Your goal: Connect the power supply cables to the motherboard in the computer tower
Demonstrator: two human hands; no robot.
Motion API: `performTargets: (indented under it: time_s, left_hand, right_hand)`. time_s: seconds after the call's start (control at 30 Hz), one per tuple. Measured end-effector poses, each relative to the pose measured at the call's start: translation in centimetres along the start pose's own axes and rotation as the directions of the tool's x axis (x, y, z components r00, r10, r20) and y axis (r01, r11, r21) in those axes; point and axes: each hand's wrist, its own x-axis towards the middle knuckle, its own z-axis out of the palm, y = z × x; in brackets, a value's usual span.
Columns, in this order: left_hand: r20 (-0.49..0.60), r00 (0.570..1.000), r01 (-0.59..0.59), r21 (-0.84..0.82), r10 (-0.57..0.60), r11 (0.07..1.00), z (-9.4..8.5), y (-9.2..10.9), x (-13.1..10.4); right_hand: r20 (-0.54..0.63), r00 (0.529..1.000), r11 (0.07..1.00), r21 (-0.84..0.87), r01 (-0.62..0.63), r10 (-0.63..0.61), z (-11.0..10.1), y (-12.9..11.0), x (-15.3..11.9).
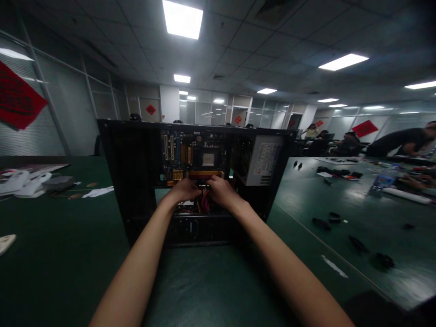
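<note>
An open black computer case (136,181) stands on the green table, with a motherboard (218,144) inside and a silver power supply (265,161) at its upper right. Both of my hands reach into the case, just below the orange memory slots (206,174). My left hand (185,190) has its fingers closed near some cables; whatever they hold is hidden. Close beside it, my right hand (223,190) is closed too, right by a bundle of red cables (205,202). What its fingertips grip is too small to make out.
White plastic bags (27,182) and a grey box (58,183) lie on the green table (68,254) at left. Several black parts (321,223), a paper strip (334,266) and a plastic bottle (386,177) are at right. A person (402,138) leans over the far right.
</note>
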Motion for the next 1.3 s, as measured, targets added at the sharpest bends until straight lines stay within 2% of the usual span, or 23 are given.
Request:
performTargets:
  time_s: [0.17, 0.33, 0.73, 1.1, 1.23, 1.3]
  left_hand:
    - [-0.036, 0.999, -0.02, 0.022, 0.021, 1.0, 0.1, -0.1, 0.4]
    - [-0.019, 0.999, -0.035, 0.033, 0.036, 0.999, -0.1, -0.2, 0.4]
    - [-0.009, 1.0, -0.008, 0.018, 0.008, 1.0, -0.1, -0.4, 0.6]
    - [0.002, 1.0, -0.018, 0.046, 0.018, 0.999, -0.3, -0.1, 0.3]
    - [-0.016, 1.0, -0.012, 0.09, 0.014, 0.996, -0.2, -0.2, 0.6]
    - [-0.059, 0.998, -0.017, 0.126, 0.024, 0.992, -0.1, -0.2, 0.8]
  right_hand:
    - [0.064, 0.997, 0.983, -0.18, -0.02, 0.032, -0.5, 0.0, 0.3]
    - [0.059, 0.998, 0.97, -0.243, -0.011, 0.026, -0.9, -0.1, 0.2]
    - [0.076, 0.987, 0.934, -0.319, 0.161, -0.145, 0.1, 0.7, 1.4]
    - [0.089, 0.986, 0.936, -0.312, 0.163, -0.142, 0.1, 0.7, 1.3]
    - [0.067, 0.992, 0.948, -0.292, 0.126, -0.111, 0.4, 0.6, 1.5]
    - [0.051, 0.994, 0.952, -0.287, 0.11, -0.099, 0.4, 0.6, 1.5]
